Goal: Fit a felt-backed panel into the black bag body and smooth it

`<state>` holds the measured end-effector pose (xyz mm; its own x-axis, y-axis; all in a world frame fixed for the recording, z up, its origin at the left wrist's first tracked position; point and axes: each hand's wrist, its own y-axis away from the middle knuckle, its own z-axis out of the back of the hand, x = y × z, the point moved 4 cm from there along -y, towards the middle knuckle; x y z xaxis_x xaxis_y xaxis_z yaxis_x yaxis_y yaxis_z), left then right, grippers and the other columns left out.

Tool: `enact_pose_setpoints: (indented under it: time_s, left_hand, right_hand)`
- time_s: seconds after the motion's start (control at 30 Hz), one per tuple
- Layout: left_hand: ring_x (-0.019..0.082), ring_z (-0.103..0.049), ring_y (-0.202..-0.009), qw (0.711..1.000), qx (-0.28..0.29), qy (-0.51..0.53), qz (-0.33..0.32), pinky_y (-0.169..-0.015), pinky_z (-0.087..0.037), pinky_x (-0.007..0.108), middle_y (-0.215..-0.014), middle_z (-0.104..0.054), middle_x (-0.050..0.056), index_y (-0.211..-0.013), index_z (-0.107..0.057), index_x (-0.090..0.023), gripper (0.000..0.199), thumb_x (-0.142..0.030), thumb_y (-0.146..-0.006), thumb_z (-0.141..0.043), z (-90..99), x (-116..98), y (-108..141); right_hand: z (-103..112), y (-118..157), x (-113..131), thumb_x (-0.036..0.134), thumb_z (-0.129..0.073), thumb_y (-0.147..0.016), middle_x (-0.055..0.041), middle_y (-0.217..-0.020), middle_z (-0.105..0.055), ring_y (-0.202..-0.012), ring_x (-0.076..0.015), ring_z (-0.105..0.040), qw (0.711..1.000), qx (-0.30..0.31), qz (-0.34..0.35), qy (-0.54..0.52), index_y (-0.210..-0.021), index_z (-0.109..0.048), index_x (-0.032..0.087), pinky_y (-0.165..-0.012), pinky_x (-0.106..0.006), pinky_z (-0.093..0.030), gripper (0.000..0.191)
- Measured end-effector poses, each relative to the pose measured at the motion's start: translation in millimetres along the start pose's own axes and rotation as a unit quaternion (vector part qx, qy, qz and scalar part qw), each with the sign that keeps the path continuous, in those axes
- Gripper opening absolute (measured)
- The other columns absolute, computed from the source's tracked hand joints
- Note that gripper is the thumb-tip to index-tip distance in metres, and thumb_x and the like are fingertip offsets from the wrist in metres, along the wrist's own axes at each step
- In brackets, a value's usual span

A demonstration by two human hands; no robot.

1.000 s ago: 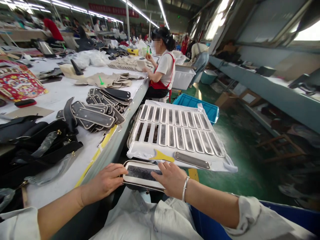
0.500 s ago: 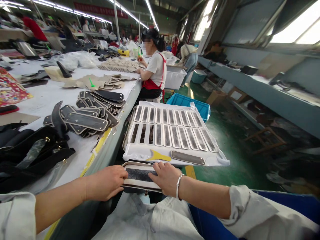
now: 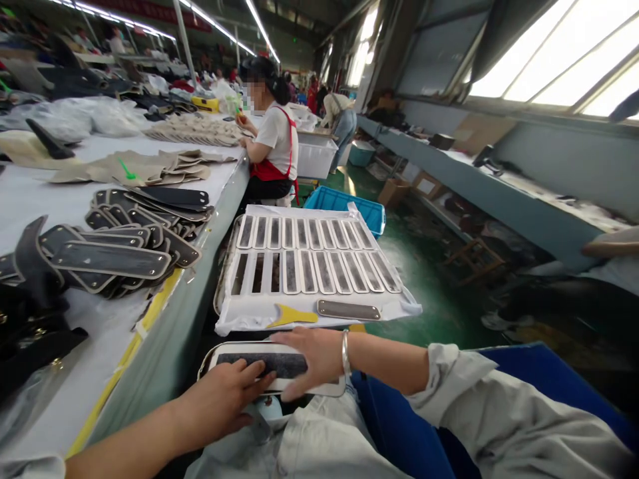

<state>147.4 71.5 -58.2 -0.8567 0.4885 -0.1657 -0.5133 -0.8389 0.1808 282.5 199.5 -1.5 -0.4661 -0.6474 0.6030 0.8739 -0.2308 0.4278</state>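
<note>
Spread wide, the left hand (image 3: 222,397) rests its fingers on the dark middle of a long white-edged panel (image 3: 285,364). The right hand (image 3: 314,359) is open over the panel's other end; whether it touches, I cannot tell. Just past both hands are a yellow piece (image 3: 293,315) and a gray strap (image 3: 348,310). Left of them, more straps (image 3: 112,258) lie heaped.
</note>
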Motion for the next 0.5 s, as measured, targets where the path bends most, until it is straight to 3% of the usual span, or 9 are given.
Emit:
enact_pose_setpoints:
  time_s: [0.03,0.1,0.2,0.23,0.37,0.5]
  left_hand:
    - [0.03,-0.056,-0.098,1.0,0.003,0.008,-0.003,-0.08,-0.051,0.043,-0.13,-0.049,0.013,-0.138,-0.033,-0.028,0.077,-0.035,-0.07,-0.068,0.8,1.5,1.3]
    - [0.03,-0.055,-0.102,1.0,0.008,0.027,-0.003,-0.083,-0.05,0.044,-0.133,-0.047,0.012,-0.139,-0.031,-0.029,0.08,-0.037,-0.069,-0.069,3.4,5.2,3.4]
    - [0.031,-0.055,-0.107,0.998,0.016,0.055,-0.02,-0.089,-0.048,0.044,-0.134,-0.047,0.012,-0.138,-0.033,-0.03,0.078,-0.042,-0.07,-0.069,4.2,9.7,2.8]
    - [0.031,-0.054,-0.108,0.998,0.014,0.061,-0.026,-0.09,-0.048,0.045,-0.134,-0.048,0.012,-0.138,-0.033,-0.031,0.078,-0.045,-0.07,-0.068,3.6,10.9,1.7]
    - [0.03,-0.057,-0.104,0.997,0.009,0.062,-0.053,-0.087,-0.05,0.041,-0.132,-0.05,0.01,-0.137,-0.036,-0.031,0.075,-0.052,-0.071,-0.065,-1.1,14.2,-3.6]
    - [0.028,-0.057,-0.103,0.997,-0.029,0.023,-0.07,-0.084,-0.05,0.039,-0.128,-0.054,0.009,-0.134,-0.041,-0.031,0.061,-0.055,-0.079,-0.054,1.0,13.8,-7.1]
  right_hand:
    - [6.7,5.1,-13.9,0.055,-0.058,-0.075,-0.0087,-0.118,-0.052,-0.096,-0.0228,-0.058,0.994,-0.005,-0.037,-0.107,-0.136,-0.029,0.027,-0.081,-0.039,-0.049,0.073]
    - [10.9,19.0,-46.4,0.039,-0.039,-0.09,-0.0055,-0.098,-0.061,-0.078,-0.0152,-0.063,0.954,-0.006,-0.141,-0.266,-0.137,-0.02,0.023,-0.07,-0.033,-0.053,0.052]
    - [-8.6,43.7,-85.0,0.026,-0.04,-0.088,0.0028,-0.063,-0.057,-0.051,-0.0132,-0.06,0.888,0.031,-0.273,-0.368,-0.132,-0.023,0.017,-0.052,-0.028,-0.052,0.047]
    - [-18.7,49.5,-92.1,0.026,-0.044,-0.086,0.0049,-0.057,-0.053,-0.046,-0.0133,-0.058,0.882,0.039,-0.29,-0.369,-0.13,-0.026,0.017,-0.048,-0.027,-0.051,0.048]
    - [-52.7,53.3,-99.7,0.017,-0.05,-0.08,0.006,-0.046,-0.049,-0.035,-0.0127,-0.049,0.923,0.015,-0.276,-0.267,-0.12,-0.04,0.012,-0.037,-0.022,-0.043,0.042]
    - [-59.6,45.5,-98.4,0.008,-0.054,-0.07,0.0051,-0.043,-0.047,-0.037,-0.012,-0.047,0.946,-0.049,-0.224,-0.228,-0.1,-0.051,0.011,-0.036,-0.018,-0.036,0.03]
